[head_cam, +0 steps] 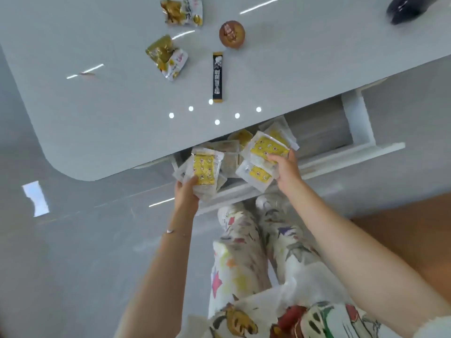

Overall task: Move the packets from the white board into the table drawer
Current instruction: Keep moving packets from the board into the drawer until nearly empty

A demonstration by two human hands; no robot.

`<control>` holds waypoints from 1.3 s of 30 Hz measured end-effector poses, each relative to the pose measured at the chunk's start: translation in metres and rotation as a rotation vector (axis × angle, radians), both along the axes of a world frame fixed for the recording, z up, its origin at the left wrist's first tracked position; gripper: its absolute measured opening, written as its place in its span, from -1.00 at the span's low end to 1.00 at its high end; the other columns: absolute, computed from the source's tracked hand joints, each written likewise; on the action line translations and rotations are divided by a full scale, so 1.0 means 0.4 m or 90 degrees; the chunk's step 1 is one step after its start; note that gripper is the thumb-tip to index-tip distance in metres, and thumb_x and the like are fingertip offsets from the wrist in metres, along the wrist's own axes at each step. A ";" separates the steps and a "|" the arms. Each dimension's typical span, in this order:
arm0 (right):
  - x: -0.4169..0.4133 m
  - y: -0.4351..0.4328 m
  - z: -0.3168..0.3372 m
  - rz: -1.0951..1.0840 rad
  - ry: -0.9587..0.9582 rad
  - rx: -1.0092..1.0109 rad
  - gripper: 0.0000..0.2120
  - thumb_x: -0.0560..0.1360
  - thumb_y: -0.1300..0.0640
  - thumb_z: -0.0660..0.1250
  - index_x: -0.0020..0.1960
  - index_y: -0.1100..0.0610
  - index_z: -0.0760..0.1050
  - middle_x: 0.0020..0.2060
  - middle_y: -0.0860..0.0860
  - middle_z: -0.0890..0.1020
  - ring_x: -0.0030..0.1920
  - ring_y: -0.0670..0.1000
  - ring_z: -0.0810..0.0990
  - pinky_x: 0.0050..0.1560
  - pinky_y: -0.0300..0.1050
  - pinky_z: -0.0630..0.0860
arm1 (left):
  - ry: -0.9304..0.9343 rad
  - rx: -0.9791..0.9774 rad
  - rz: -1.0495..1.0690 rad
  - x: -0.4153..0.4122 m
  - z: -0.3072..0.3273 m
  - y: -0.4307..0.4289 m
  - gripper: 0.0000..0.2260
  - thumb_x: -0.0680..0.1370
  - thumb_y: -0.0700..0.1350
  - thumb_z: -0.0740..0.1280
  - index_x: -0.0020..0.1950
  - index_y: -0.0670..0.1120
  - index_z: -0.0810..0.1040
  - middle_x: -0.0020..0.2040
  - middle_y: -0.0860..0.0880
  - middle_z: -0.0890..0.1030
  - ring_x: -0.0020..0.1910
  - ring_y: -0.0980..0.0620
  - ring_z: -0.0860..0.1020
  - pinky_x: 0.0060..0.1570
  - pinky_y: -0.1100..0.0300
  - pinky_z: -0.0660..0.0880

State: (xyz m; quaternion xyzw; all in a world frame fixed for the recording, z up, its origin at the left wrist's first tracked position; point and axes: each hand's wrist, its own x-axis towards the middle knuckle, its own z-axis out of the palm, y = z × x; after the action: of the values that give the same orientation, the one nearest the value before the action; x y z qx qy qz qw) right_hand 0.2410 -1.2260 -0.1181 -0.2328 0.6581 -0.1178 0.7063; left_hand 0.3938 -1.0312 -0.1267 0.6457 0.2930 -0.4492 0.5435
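On the white table (97,113) in the upper part of the frame are lying two gold-and-white snack packets (167,57), a black stick sachet (218,76) and a round brown item (231,34) — their writing is too blurred to read. Below the table edge the open drawer (317,132) is showing more packets inside. The left hand (186,189) is clamping its fingers on a clear yellow-patterned packet (203,172) over the drawer; the right hand (286,167) is gripping two similar packets (264,152) — also above it.

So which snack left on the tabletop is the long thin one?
The black stick sachet, lying near the table edge; the two gold-and-white packets are crumpled pouches, and the brown one is round.
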 end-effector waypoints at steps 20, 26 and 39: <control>0.009 -0.050 0.033 0.472 0.193 -0.320 -0.38 0.43 0.18 0.44 0.43 0.05 0.30 0.38 0.01 0.40 0.38 0.04 0.38 0.37 0.06 0.39 | -0.176 0.133 -0.194 -0.035 0.074 -0.021 -0.42 0.56 -0.13 0.37 0.53 -0.03 0.21 0.46 -0.03 0.34 0.39 -0.02 0.38 0.29 0.11 0.40; 0.040 -0.037 0.432 0.726 0.186 -0.501 -0.42 0.49 0.04 0.36 0.46 0.03 0.28 0.38 -0.01 0.40 0.40 0.02 0.32 0.41 0.03 0.29 | -0.412 0.214 -0.416 -0.065 0.450 -0.016 -0.48 0.57 0.05 0.31 0.50 0.00 0.28 0.48 -0.04 0.33 0.45 -0.07 0.27 0.40 -0.03 0.26; 0.204 0.171 0.939 1.139 0.135 -0.846 -0.38 0.51 -0.12 0.27 0.51 0.01 0.20 0.43 0.05 0.34 0.45 0.15 0.22 0.42 0.10 0.22 | -0.628 0.481 -0.503 -0.059 0.956 0.269 -0.38 0.54 0.21 0.25 0.54 0.08 0.15 0.57 -0.08 0.12 0.55 -0.18 0.00 0.50 -0.16 -0.08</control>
State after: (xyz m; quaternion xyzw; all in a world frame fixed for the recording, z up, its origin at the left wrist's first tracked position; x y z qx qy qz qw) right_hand 0.3227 -1.1577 0.2576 -0.9622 0.1170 0.1249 0.2120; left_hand 0.3702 -0.9237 0.2557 0.9734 -0.1049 -0.1374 0.1502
